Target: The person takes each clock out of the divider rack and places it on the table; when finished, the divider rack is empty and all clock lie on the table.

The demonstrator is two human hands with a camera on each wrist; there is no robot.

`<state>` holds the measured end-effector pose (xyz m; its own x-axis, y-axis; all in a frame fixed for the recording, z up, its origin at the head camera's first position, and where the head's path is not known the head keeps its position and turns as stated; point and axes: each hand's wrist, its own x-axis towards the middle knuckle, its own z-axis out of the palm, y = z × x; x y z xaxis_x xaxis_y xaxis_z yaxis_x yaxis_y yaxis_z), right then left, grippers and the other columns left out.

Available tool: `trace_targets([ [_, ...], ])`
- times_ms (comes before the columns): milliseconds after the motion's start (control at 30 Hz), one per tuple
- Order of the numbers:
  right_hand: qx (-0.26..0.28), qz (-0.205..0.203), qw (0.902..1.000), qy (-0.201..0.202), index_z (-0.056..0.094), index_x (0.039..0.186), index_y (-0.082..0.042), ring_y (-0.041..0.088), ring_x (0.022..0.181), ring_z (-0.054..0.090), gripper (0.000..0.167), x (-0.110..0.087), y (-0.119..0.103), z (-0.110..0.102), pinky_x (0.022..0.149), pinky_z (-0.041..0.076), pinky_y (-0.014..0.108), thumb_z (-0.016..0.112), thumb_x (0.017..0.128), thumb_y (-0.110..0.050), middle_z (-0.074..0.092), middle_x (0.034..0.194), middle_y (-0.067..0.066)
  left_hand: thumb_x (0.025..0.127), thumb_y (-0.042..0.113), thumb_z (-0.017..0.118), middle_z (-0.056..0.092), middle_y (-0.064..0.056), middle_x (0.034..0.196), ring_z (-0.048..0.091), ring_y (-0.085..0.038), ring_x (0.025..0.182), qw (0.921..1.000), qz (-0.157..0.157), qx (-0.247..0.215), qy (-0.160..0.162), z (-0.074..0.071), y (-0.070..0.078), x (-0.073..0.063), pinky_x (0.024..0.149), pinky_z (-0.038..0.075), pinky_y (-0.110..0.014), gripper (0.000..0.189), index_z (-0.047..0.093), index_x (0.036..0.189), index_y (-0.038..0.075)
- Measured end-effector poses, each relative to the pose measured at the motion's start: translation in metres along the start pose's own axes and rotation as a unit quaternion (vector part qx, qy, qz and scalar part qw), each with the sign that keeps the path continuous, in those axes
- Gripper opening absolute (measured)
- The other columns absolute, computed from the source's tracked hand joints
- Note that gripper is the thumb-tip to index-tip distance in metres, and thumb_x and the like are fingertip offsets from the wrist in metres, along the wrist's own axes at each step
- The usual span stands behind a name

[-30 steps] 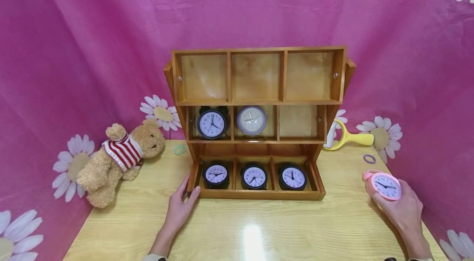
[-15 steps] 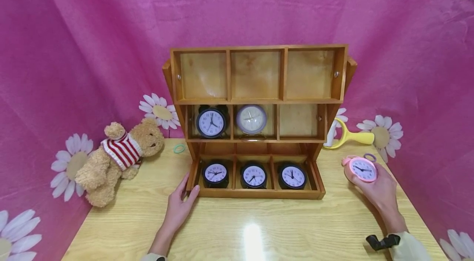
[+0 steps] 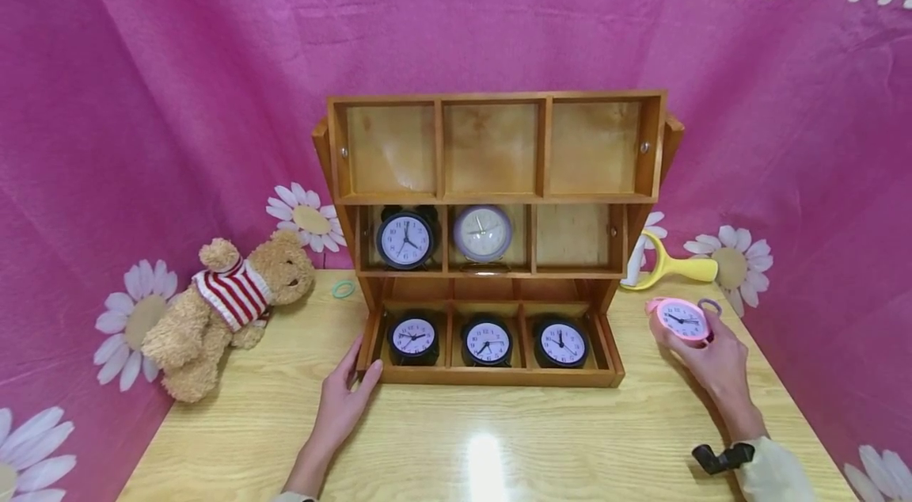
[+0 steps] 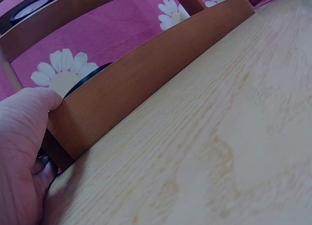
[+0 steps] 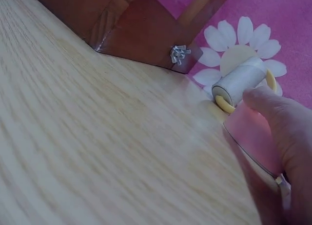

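The right hand (image 3: 720, 363) is bringing the pink clock (image 3: 682, 320) inward from the right edge of the surface (image 3: 556, 439), closing some of the gap to the rack (image 3: 492, 378); the shift is easing off, the last half-second covering less ground than the one before; its fingers are wrapping the clock's case, drawn in to its width, with the dial tilting upward; whether the clock's underside is touching the surface, I cannot tell; it is sitting between the rack's right side and the surface's right edge, just beside the purple ring (image 3: 710, 301), with the roller (image 3: 694, 268) lying behind toward the back right corner; the left hand (image 3: 344, 403) is staying put at the rack's front left corner, thumb on the front edge and fingers along the side, lightly holding that corner and apparently steadying it; the rack's other clocks (image 3: 487, 341) are keeping their compartments; so the work, as I judge it, is advancing only by carrying, the pink clock being nearer the rack yet lying in none of its compartments.
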<state>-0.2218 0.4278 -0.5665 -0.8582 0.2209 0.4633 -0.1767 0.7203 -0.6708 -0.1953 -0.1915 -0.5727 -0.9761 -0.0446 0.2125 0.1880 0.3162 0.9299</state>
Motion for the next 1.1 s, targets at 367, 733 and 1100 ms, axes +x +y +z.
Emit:
trace_targets([
  [367, -0.015, 0.052, 0.9975, 0.045, 0.058, 0.142, -0.002, 0.031, 0.114, 0.062, 0.066, 0.0, -0.02, 0.01, 0.097, 0.054, 0.022, 0.086, 0.088, -0.027, 0.064, 0.131, 0.025, 0.102, 0.019, 0.071, 0.045, -0.02, 0.159, 0.048, -0.03, 0.141, 1.0, -0.004, -0.007, 0.0, 0.0, 0.001, -0.001, 0.115, 0.04, -0.041, 0.067, 0.041, 0.159, 0.001],
  [733, 0.089, -0.035, 0.9866, 0.132, 0.061, 0.145, -0.003, -0.009, 0.115, 0.055, 0.076, 0.007, -0.083, 0.005, 0.102, 0.042, 0.007, 0.088, 0.074, 0.004, 0.065, 0.136, 0.026, 0.102, 0.021, 0.07, 0.045, -0.022, 0.158, 0.047, -0.036, 0.141, 0.9999, -0.006, 0.006, 0.006, 0.001, 0.002, -0.001, 0.114, 0.04, -0.05, 0.066, 0.041, 0.159, 0.001],
  [1100, 0.165, -0.152, 0.9677, 0.116, 0.059, 0.138, 0.013, 0.004, 0.128, 0.06, 0.08, 0.007, -0.202, 0.003, 0.11, 0.047, 0.019, 0.082, 0.063, 0.024, 0.064, 0.135, 0.029, 0.102, 0.02, 0.07, 0.047, -0.02, 0.158, 0.05, -0.032, 0.14, 1.0, -0.003, -0.004, 0.005, 0.0, 0.003, -0.002, 0.115, 0.04, -0.046, 0.066, 0.042, 0.159, 0.003],
])
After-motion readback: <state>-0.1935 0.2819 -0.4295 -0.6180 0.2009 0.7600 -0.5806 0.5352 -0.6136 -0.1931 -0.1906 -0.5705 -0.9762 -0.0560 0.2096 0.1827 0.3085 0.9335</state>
